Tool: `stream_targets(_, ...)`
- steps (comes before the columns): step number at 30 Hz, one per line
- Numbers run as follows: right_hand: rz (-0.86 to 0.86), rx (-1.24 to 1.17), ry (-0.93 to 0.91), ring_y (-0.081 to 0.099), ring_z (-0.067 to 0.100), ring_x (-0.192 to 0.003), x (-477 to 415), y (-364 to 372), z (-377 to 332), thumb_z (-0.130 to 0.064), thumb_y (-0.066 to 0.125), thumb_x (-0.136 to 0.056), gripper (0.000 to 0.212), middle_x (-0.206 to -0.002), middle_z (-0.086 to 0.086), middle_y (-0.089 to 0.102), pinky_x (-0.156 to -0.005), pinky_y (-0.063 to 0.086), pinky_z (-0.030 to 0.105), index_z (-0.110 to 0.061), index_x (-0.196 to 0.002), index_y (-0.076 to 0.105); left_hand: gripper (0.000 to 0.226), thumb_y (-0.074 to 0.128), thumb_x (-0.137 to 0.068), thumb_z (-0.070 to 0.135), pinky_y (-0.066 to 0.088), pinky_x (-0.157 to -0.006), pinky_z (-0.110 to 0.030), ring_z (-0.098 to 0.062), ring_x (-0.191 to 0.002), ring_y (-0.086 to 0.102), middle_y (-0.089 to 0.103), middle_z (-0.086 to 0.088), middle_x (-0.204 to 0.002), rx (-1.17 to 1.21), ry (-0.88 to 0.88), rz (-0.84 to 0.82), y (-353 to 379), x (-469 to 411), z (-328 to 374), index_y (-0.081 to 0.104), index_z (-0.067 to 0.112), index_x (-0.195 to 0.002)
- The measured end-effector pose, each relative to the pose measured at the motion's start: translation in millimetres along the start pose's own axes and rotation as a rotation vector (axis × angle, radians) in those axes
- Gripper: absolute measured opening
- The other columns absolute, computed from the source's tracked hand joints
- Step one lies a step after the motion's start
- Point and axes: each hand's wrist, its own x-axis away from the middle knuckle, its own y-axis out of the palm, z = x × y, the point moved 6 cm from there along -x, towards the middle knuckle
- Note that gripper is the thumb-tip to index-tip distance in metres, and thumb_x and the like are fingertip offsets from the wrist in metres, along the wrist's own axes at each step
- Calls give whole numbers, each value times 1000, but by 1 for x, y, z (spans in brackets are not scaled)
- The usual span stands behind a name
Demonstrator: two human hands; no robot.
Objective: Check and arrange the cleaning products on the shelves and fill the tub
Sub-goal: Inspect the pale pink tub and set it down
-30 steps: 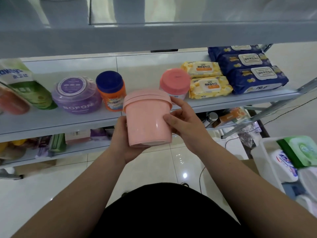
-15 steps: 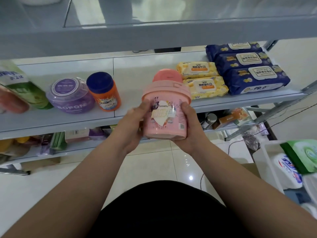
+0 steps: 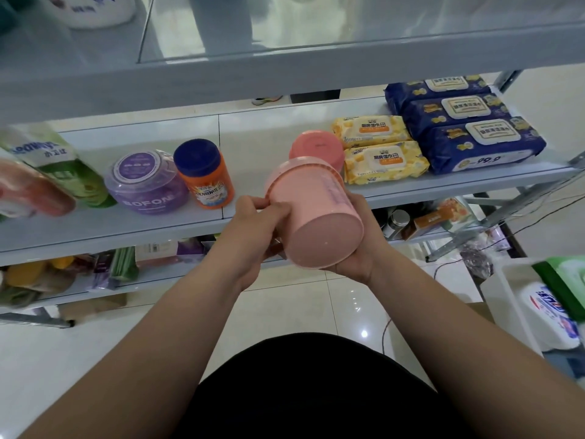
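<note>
I hold a pink lidded jar [image 3: 311,210] in front of the middle shelf [image 3: 126,226], tipped so its plain bottom faces me. My left hand [image 3: 253,229] grips its left side near the lid, and my right hand [image 3: 357,245] cups it from below right. Behind it on the shelf stands a second pink-lidded jar [image 3: 316,147]. To the left stand an orange jar with a blue lid [image 3: 205,172] and a purple tub [image 3: 145,182]. A white tub [image 3: 506,299] at the lower right holds a white detergent pouch [image 3: 550,318] and a green pack [image 3: 566,280].
Yellow wipe packs [image 3: 380,160] and dark blue wipe packs [image 3: 468,128] lie at the shelf's right end. Green and pink refill bags [image 3: 47,172] lean at the left. The upper shelf edge [image 3: 285,77] hangs just above. A lower shelf [image 3: 95,274] carries mixed goods. Cables cross the tiled floor.
I have turned the pink jar from upright, with its label towards me, to tilted with its bottom towards me. Both hands have kept hold of it.
</note>
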Motion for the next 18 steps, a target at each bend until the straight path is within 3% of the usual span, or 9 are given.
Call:
stream_targets(5,-11,-27,-36,55,42,-131,-3,-1,3,-61,59,-88,70,-144,22,58,-115,35,58,-19,-144,56,38,62,-98,29,60,-72,-40,-28,-98,64,55,-9,-118,-31,24,-24,-1,4,2,44,19,-129)
stream_targets(8,35,0,-134,70,40,-106,0,-1,-1,-60,53,-93,60,-122,21,71,-97,51,54,-14,-129,65,35,59,-99,27,61,-84,-47,-28,-97,64,57,-9,-118,-26,2,-53,-5,4,0,45,19,-130)
stream_targets(10,35,16,-172,74,37,-90,1,2,-2,-58,51,-94,55,-110,19,74,-87,56,50,-13,-120,69,31,59,-100,25,61,-80,-43,-26,-98,63,58,-9,-120,-30,1,-65,-7,5,-2,47,20,-127)
stream_targets(12,31,37,-215,75,35,-92,0,3,1,-55,53,-93,54,-112,18,75,-87,59,50,-12,-122,69,27,60,-99,28,61,-84,-45,-24,-102,61,58,-7,-123,-20,-2,-80,-10,5,-5,49,22,-123)
stream_targets(13,20,56,-251,73,35,-100,0,5,2,-53,60,-89,59,-120,19,73,-93,57,52,-10,-129,67,25,60,-100,32,60,-88,-50,-24,-104,61,58,-6,-125,-2,-5,-94,-12,5,-7,50,23,-121)
stream_targets(15,-8,143,-341,63,36,-122,-5,3,1,-51,84,-67,95,-137,19,64,-107,48,57,-5,-144,54,25,56,-102,40,56,-93,-60,-26,-111,62,58,-2,-127,48,-22,-141,-14,6,-10,52,26,-122)
stream_targets(17,-57,264,-421,59,35,-124,-7,7,-1,-50,96,-48,119,-137,20,60,-109,47,57,-2,-145,49,32,52,-103,43,55,-91,-63,-29,-117,62,59,1,-131,128,-43,-182,-16,6,-14,52,29,-132)
stream_targets(18,-86,328,-448,59,35,-123,-8,8,-2,-48,98,-47,122,-135,20,59,-108,47,56,0,-147,46,33,51,-104,42,56,-90,-63,-29,-121,60,60,3,-132,174,-35,-194,-18,5,-15,53,30,-134)
